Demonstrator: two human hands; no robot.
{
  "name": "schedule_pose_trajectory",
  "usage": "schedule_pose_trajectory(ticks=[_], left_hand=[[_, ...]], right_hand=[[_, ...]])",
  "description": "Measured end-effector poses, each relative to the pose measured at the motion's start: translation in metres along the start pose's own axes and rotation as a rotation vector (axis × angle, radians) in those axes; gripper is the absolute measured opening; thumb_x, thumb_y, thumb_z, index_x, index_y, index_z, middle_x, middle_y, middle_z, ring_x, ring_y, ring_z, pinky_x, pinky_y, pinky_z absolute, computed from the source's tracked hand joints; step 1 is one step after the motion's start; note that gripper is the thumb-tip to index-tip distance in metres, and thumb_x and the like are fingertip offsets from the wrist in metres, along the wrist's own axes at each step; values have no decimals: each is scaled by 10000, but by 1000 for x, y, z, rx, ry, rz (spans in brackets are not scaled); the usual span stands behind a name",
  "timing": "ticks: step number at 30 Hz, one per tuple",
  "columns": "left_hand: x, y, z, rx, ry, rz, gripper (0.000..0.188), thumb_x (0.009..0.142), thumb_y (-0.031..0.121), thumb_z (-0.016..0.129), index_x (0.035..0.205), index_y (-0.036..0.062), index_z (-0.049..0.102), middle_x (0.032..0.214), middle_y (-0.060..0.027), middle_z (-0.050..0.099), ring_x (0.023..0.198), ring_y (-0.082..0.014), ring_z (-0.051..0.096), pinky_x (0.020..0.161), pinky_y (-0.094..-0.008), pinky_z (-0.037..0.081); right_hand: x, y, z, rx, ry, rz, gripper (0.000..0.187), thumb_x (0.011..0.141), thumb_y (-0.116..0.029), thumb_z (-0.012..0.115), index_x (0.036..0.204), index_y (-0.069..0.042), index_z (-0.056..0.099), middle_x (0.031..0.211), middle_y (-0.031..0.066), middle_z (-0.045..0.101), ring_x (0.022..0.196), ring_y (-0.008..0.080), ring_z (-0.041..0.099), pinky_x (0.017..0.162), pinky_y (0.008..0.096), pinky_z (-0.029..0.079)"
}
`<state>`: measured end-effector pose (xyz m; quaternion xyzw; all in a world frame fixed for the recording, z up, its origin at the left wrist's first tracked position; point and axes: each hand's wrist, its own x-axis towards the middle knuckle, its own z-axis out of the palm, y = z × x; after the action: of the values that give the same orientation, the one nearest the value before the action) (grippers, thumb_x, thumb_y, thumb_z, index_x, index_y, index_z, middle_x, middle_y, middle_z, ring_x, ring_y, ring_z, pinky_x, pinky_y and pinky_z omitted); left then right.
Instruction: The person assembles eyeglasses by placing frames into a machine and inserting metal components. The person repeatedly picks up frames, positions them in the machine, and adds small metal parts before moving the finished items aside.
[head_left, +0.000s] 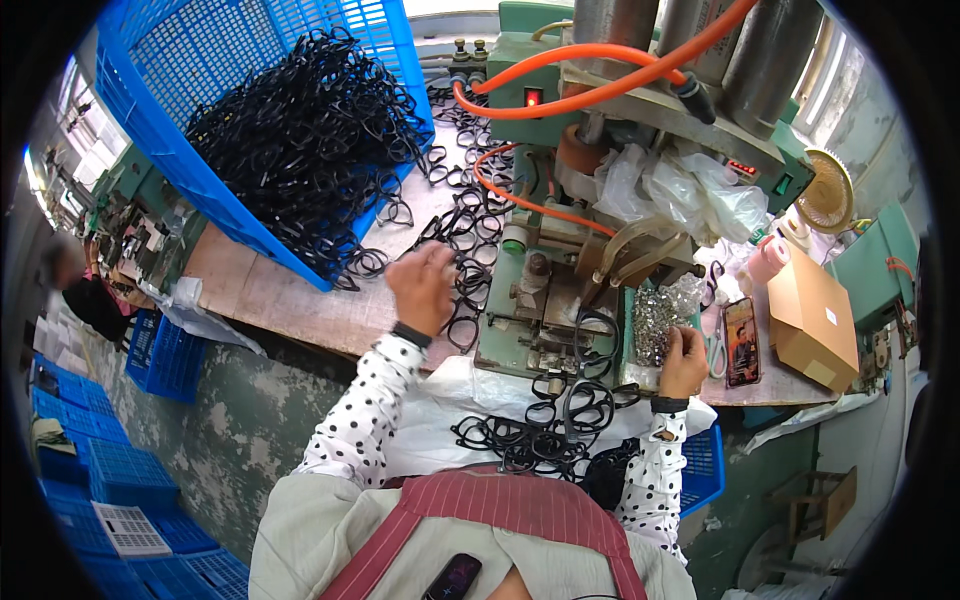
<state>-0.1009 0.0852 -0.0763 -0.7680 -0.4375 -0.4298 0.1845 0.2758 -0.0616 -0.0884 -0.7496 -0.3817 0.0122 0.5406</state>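
My left hand (424, 286) reaches onto a row of black spectacle frames (462, 240) lying on the wooden bench (300, 300), its fingers curled over them; whether it grips one I cannot tell. My right hand (685, 360) rests at the tray of small shiny metal parts (655, 320) beside the green press machine (545, 300), fingers bent as if pinching a part. A black spectacle frame (597, 345) lies on the machine's bed between my hands. More black frames (540, 435) are heaped on white plastic in my lap.
A tilted blue crate (160, 130) full of black frames stands at the back left. Orange hoses (600, 90) loop over the machine. A phone (741, 342), a cardboard box (812, 320) and a small fan (826, 198) sit at right. Blue crates (110, 480) are stacked on the floor at left.
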Motion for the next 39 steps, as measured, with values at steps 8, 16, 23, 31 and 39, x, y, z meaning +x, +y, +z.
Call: schedule_pose_trajectory(ticks=[8,16,23,31,39], left_hand=[[-28,-78,20,280,-234,-380,164,716,227,752,853,166,687,1299,-16,519,1204,-297,407,954,-508,308],[8,-63,19,-285,-9,-683,207,741,272,759,826,95,695,1128,-34,642,1092,-252,528,965,-375,363],[-59,-43,46,-183,-142,-654,194,846,275,665,817,83,670,939,-96,629,936,-288,575,835,-404,442],[-16,-13,14,-637,-106,-865,236,982,252,547,932,20,554,770,-67,649,629,-149,614,567,-307,470],[42,69,-54,-721,-68,-424,193,981,103,513,1110,-23,582,995,-88,651,849,-139,629,743,-260,490]], right_hand=[[-1,-1,1,-95,111,-183,89,835,-106,694,910,-59,683,845,96,695,775,237,650,709,336,506],[1,-19,-1,-174,18,-243,81,815,-137,692,887,-104,676,803,66,666,766,272,602,691,374,463],[-7,-108,-9,445,-393,-26,187,785,-5,673,963,-11,728,835,41,681,700,88,562,643,219,439],[-29,-151,11,521,-416,62,346,733,-28,733,1054,1,608,843,44,701,571,27,422,516,197,328],[-24,-158,23,602,-374,119,493,699,-10,754,1122,-4,503,802,51,672,573,20,411,526,184,334]])
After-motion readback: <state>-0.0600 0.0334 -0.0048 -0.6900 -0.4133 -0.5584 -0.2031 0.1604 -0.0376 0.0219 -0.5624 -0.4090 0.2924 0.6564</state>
